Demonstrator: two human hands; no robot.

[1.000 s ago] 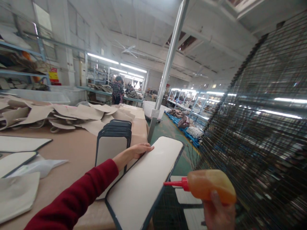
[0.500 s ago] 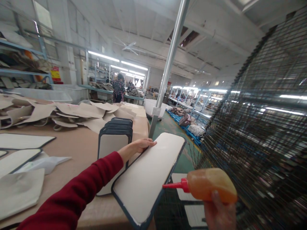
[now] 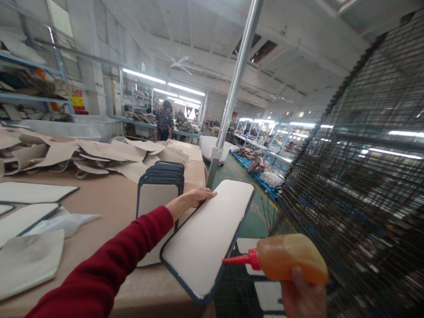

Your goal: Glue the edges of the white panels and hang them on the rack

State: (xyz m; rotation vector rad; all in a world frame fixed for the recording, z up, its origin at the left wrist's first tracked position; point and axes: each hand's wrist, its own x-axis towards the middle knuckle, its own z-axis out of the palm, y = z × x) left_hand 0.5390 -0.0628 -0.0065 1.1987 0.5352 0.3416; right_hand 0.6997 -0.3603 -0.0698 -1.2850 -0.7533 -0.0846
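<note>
My left hand (image 3: 200, 196) grips the upper left edge of a pale, rounded panel with a dark rim (image 3: 208, 234), thumb on its face. The panel is held tilted in the air, past the table corner. In my right hand (image 3: 304, 291) is a squeeze bottle (image 3: 291, 257) of amber liquid, lying on its side. Its red nozzle (image 3: 240, 259) points left, the tip at the panel's lower right edge. Behind my left forearm, a stack of similar dark-edged panels (image 3: 158, 198) stands upright on the table.
The brown-covered table (image 3: 109, 194) carries a heap of beige pieces (image 3: 96, 152) and flat panels (image 3: 36, 192) at left. A metal post (image 3: 232, 88) rises behind the panel. Dark wire mesh (image 3: 357, 154) fills the right side. A person (image 3: 164, 121) stands in the background.
The lower end of the panel has swung slightly up and right. The nozzle tip has shifted a little down and left along its right edge. Both hands keep their hold.
</note>
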